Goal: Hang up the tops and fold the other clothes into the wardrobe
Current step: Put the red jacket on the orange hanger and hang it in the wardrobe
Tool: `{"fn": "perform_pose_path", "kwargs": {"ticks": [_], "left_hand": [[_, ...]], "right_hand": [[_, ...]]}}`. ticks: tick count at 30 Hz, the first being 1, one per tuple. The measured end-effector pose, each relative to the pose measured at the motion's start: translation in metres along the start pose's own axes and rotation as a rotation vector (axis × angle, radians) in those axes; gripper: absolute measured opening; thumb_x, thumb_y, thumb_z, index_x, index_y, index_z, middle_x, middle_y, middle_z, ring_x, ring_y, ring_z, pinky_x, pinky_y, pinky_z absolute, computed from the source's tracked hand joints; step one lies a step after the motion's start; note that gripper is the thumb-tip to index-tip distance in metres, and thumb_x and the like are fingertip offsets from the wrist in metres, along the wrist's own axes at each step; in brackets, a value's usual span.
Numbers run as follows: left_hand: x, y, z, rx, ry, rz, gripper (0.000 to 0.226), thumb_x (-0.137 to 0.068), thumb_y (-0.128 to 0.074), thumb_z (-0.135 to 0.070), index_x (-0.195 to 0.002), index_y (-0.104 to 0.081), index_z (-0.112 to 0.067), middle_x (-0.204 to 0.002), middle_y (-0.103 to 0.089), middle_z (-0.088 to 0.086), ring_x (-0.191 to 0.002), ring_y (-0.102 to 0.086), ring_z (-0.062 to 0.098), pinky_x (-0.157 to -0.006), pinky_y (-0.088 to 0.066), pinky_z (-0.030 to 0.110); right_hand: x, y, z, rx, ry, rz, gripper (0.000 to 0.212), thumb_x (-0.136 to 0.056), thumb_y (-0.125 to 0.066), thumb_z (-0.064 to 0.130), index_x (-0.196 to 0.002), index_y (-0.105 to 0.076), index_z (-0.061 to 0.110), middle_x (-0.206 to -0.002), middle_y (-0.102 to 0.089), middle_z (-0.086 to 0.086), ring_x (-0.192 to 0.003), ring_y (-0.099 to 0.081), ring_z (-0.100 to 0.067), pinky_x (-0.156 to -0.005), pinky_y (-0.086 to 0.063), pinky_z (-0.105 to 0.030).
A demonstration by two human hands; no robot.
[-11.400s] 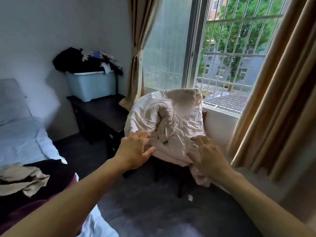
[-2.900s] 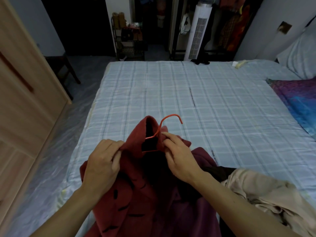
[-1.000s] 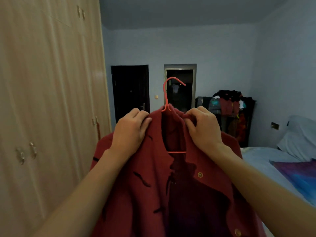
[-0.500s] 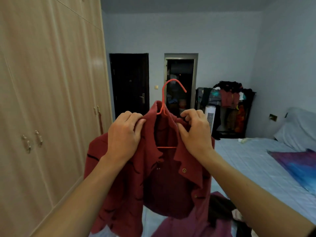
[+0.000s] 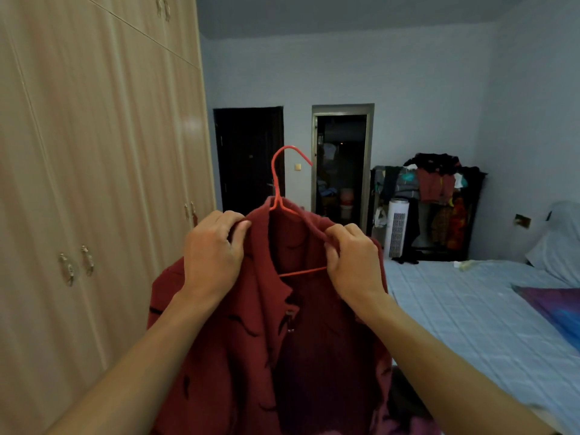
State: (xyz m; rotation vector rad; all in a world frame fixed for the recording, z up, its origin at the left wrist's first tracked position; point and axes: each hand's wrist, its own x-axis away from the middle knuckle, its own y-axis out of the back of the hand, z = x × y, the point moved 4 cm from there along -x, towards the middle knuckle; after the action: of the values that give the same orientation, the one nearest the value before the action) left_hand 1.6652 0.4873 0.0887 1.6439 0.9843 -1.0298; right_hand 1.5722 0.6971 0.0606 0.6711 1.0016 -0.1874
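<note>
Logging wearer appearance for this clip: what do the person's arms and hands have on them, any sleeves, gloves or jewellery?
Nothing visible. The left hand and right hand show no gloves, rings or watch; the left forearm and right forearm are uncovered, no sleeve in frame.

Home bedroom — made bed (image 5: 470, 312), tall wooden wardrobe (image 5: 94, 183); laden clothes rack (image 5: 439, 208)

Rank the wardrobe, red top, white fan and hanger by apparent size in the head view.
wardrobe
red top, close to the camera
white fan and hanger: alike, hanger partly hidden, unranked
</note>
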Motion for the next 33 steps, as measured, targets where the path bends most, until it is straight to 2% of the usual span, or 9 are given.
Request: {"fn": "perform_pose_path", "kwargs": {"ticks": [5,8,11,14,17,21,26,30,33], "left_hand": [[0.012,0.000,0.002,-0.039,0.014,0.039,0.009,-0.089,-0.072,-0.020,-0.085,-0.070,-0.012,-0.078,-0.067,0.000,-0.065,-0.059,0.017,-0.061,-0.051,0.038],[0.021,-0.003,-0.003,-0.086,-0.035,0.071,0.012,-0.090,-0.071,-0.019,-0.083,-0.067,-0.010,-0.076,-0.063,0.003,-0.067,-0.059,0.020,-0.058,-0.050,0.041],[0.029,-0.007,-0.013,-0.123,-0.095,0.081,0.013,-0.088,-0.073,-0.016,-0.080,-0.065,-0.009,-0.074,-0.059,0.004,-0.065,-0.056,0.022,-0.058,-0.048,0.039],[0.036,-0.012,-0.023,-0.142,-0.132,0.088,0.015,-0.089,-0.071,-0.016,-0.079,-0.063,-0.008,-0.073,-0.057,0.005,-0.064,-0.055,0.023,-0.056,-0.048,0.040],[0.043,-0.017,-0.030,-0.141,-0.145,0.105,0.015,-0.091,-0.067,-0.017,-0.080,-0.063,-0.007,-0.074,-0.057,0.007,-0.065,-0.056,0.025,-0.057,-0.049,0.043],[0.047,-0.020,-0.031,-0.125,-0.071,0.102,0.015,-0.088,-0.072,-0.015,-0.079,-0.063,-0.008,-0.072,-0.056,0.005,-0.062,-0.055,0.024,-0.054,-0.048,0.041],[0.047,-0.018,-0.012,-0.049,0.030,0.054,0.014,-0.089,-0.072,-0.015,-0.080,-0.063,-0.010,-0.075,-0.059,0.001,-0.065,-0.056,0.019,-0.059,-0.048,0.041],[0.048,-0.016,-0.005,0.051,0.067,-0.024,0.010,-0.089,-0.072,-0.016,-0.081,-0.067,-0.012,-0.076,-0.063,-0.003,-0.068,-0.058,0.014,-0.065,-0.046,0.030],[0.046,-0.011,0.001,0.093,0.076,-0.080,0.008,-0.088,-0.072,-0.016,-0.082,-0.068,-0.014,-0.076,-0.064,-0.004,-0.071,-0.056,0.008,-0.070,-0.040,0.013]], "right_hand": [[-0.015,0.006,-0.012,-0.138,-0.150,0.058,0.005,-0.087,-0.068,0.014,-0.086,-0.070,0.018,-0.079,-0.067,0.006,-0.071,-0.062,-0.009,-0.071,-0.050,-0.028],[-0.022,0.017,-0.019,-0.222,-0.234,0.077,0.019,-0.082,-0.072,0.012,-0.072,-0.067,0.027,-0.062,-0.062,0.015,-0.057,-0.058,0.006,-0.056,-0.039,-0.006],[-0.021,0.021,-0.018,-0.295,-0.278,0.099,0.034,-0.079,-0.075,0.010,-0.059,-0.064,0.036,-0.055,-0.064,0.018,-0.057,-0.059,0.011,-0.052,-0.039,-0.002],[-0.019,0.016,-0.016,-0.360,-0.357,0.131,0.029,-0.078,-0.076,0.013,-0.060,-0.069,0.034,-0.059,-0.067,0.020,-0.058,-0.064,0.004,-0.056,-0.048,-0.010],[-0.017,0.009,-0.013,-0.458,-0.463,0.126,0.013,-0.076,-0.078,0.015,-0.069,-0.073,0.025,-0.062,-0.070,0.009,-0.063,-0.069,-0.009,-0.067,-0.061,-0.036],[-0.002,-0.002,-0.005,-0.592,-0.530,0.129,0.012,-0.077,-0.078,0.014,-0.069,-0.072,0.021,-0.067,-0.072,0.000,-0.068,-0.073,-0.022,-0.065,-0.062,-0.048],[0.008,0.003,0.008,-0.407,-0.204,0.128,0.027,-0.082,-0.076,0.013,-0.068,-0.060,0.030,-0.062,-0.064,0.016,-0.059,-0.061,0.002,-0.060,-0.046,-0.010],[0.012,0.006,0.016,-0.257,0.004,0.150,0.012,-0.085,-0.074,0.014,-0.090,-0.070,0.024,-0.089,-0.058,0.009,-0.089,-0.053,-0.011,-0.085,-0.045,-0.030],[0.009,0.008,0.012,-0.268,0.050,0.222,0.019,-0.093,-0.065,0.017,-0.110,-0.073,0.019,-0.115,-0.057,0.006,-0.113,-0.051,-0.011,-0.104,-0.042,-0.036]]}}
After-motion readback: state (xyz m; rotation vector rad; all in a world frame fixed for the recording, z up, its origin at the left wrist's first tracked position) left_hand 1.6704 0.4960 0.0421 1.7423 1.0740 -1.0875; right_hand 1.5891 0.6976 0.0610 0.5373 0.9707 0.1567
